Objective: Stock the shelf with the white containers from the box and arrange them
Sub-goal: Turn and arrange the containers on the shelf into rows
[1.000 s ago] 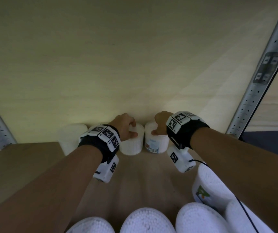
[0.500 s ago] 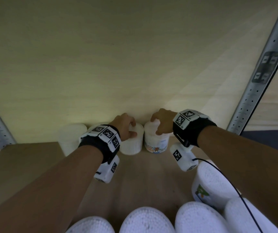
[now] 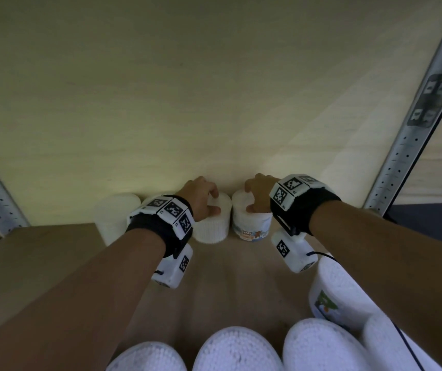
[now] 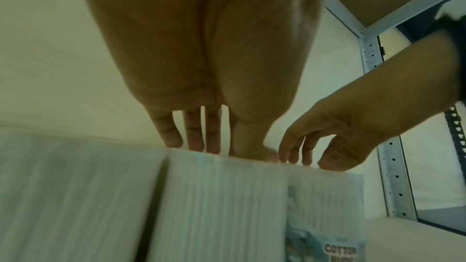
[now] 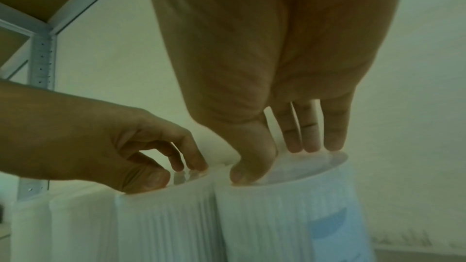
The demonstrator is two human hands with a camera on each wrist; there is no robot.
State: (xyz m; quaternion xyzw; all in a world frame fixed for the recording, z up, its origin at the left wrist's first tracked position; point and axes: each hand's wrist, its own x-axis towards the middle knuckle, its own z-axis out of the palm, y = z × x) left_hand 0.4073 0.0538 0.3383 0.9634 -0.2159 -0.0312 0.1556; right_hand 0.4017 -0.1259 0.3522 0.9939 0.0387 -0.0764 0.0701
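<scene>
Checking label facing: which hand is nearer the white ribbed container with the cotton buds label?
Right. The right hand grips the top of the labelled container; the left hand holds the plain container beside it.

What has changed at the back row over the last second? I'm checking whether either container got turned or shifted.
The right hand shifted its hold on top of the labelled container, and the label now faces more to the front, so it seems to have been turned. The left hand kept the same hold on the plain ribbed container, which did not move. The front-row containers stayed put.
</scene>
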